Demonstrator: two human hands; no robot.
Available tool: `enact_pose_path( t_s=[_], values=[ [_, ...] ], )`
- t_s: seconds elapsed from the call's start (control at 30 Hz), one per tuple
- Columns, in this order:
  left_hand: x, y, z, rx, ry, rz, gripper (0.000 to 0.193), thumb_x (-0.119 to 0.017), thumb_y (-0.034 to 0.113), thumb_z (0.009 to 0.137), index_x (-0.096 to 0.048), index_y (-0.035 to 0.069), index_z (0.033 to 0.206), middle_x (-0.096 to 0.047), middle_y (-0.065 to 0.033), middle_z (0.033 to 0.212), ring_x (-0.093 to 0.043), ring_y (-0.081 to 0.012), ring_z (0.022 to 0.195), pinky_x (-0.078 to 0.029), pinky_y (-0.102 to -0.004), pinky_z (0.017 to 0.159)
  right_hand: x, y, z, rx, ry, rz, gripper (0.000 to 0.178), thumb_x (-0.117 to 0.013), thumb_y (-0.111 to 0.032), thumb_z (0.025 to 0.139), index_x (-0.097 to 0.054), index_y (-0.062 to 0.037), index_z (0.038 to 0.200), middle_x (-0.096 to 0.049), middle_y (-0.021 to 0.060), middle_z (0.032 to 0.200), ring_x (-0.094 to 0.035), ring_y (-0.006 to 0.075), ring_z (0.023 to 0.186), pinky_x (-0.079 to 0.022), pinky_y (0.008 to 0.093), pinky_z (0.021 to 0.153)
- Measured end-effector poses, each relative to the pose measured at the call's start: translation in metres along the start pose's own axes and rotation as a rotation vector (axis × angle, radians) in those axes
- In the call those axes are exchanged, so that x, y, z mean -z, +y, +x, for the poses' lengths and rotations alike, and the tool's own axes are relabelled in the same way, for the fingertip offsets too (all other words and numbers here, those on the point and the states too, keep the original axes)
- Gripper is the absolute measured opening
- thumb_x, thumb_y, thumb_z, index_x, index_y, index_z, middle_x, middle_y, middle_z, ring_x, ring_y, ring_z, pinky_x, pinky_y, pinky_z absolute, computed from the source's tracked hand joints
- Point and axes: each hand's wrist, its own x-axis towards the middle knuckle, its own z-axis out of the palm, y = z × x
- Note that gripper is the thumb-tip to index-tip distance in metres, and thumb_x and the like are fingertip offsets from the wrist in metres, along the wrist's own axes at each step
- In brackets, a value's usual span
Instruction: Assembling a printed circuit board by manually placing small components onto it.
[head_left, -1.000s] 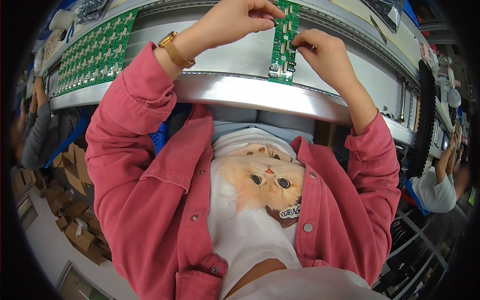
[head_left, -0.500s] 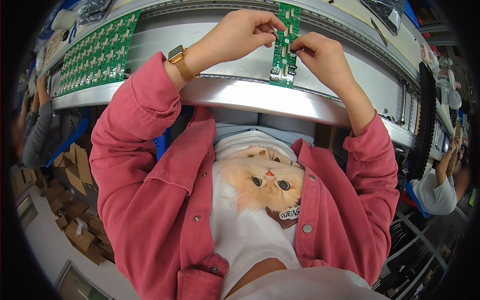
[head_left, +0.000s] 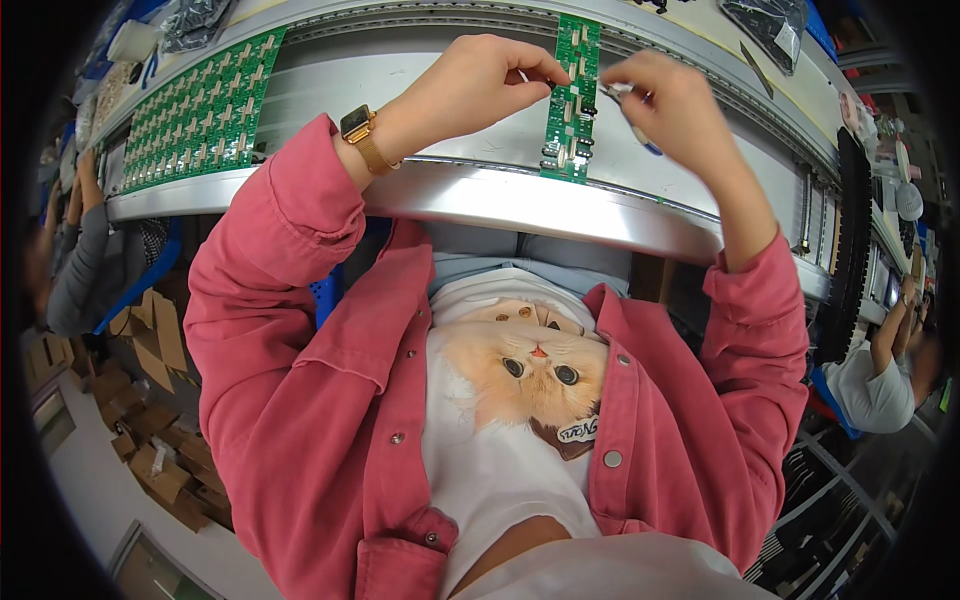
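Note:
A narrow green circuit board (head_left: 556, 128) lies across the metal rails in front of me, with pale connectors along it. Several small black components (head_left: 587, 109) sit along its right side and near end. At the board's left edge, my left hand (head_left: 490, 85) is closed, a small black part (head_left: 552, 84) at its fingertips. My right hand (head_left: 672, 105), blurred by motion, is closed just right of the board. It holds what looks like a small tool (head_left: 619, 90) with a pale metallic end and a blue end below the fingers; its kind cannot be made out.
A wide panel of green circuit boards (head_left: 200, 110) lies on the rails to the left. The bright metal front rail (head_left: 500, 195) runs along my side. Far right stand a black ribbed strip (head_left: 850, 230) and another person (head_left: 870, 385). Cardboard boxes (head_left: 160, 460) lie lower left.
My right hand has moved right, off the board, and the pale-and-blue tool now shows in it. A black component stands where its fingertips were. My left hand has shifted slightly nearer me.

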Motion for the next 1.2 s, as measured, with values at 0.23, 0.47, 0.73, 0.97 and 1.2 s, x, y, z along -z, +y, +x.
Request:
enact_pose_path(
  t_s=[0.23,0.47,0.73,0.97,1.2],
  values=[
    [-0.011,0.009,0.006,-0.11,0.045,0.076,0.013,-0.061,0.002,0.08,-0.067,0.004,0.092,-0.064,-0.0003,0.077,-0.048,-0.0088,0.059,-0.043,-0.0211,0.056,0.0,0.075,0.065,-0.212,-0.1,-0.534,0.023,-0.061,-0.002,0.078,-0.068,-0.003,0.099,-0.068,0.0077,0.086,-0.06,0.0144,0.067,-0.048,0.0244,0.063],
    [-0.017,0.013,0.01,-0.27,0.05,0.263,0.012,-0.062,0.005,0.08,-0.067,0.006,0.091,-0.064,-0.0014,0.078,-0.05,-0.0127,0.059,-0.044,-0.0253,0.055,-0.011,0.092,0.085,-0.186,0.154,-0.355,0.02,-0.057,-0.008,0.073,-0.068,-0.0035,0.089,-0.065,0.0152,0.081,-0.058,0.0331,0.07,-0.049,0.0372,0.068],
    [-0.028,0.005,0.019,-0.352,0.076,0.488,0.005,-0.065,0.009,0.077,-0.064,0.007,0.082,-0.063,-0.0029,0.079,-0.054,-0.0183,0.06,-0.044,-0.0298,0.057,-0.008,0.097,0.084,-0.144,0.389,-0.216,0.018,-0.056,-0.011,0.07,-0.068,-0.0051,0.082,-0.064,0.0167,0.079,-0.059,0.038,0.07,-0.049,0.0403,0.068],
    [-0.028,0.009,0.021,-0.347,0.046,0.514,0.004,-0.065,0.008,0.077,-0.063,0.007,0.081,-0.063,-0.0025,0.077,-0.054,-0.0193,0.061,-0.044,-0.0307,0.059,-0.007,0.123,0.083,-0.167,0.446,-0.071,0.015,-0.058,-0.008,0.07,-0.068,-0.0056,0.08,-0.065,0.0127,0.077,-0.059,0.0308,0.067,-0.049,0.0355,0.065],
    [-0.023,0.013,0.018,-0.333,0.009,0.543,0.006,-0.065,0.009,0.077,-0.063,0.007,0.082,-0.063,-0.0033,0.078,-0.055,-0.0207,0.062,-0.045,-0.0312,0.06,-0.001,0.135,0.085,-0.404,0.126,-0.172,0.013,-0.06,-0.002,0.07,-0.067,-0.0032,0.081,-0.063,0.0068,0.07,-0.056,0.0187,0.061,-0.047,0.0275,0.06]
  ],
)
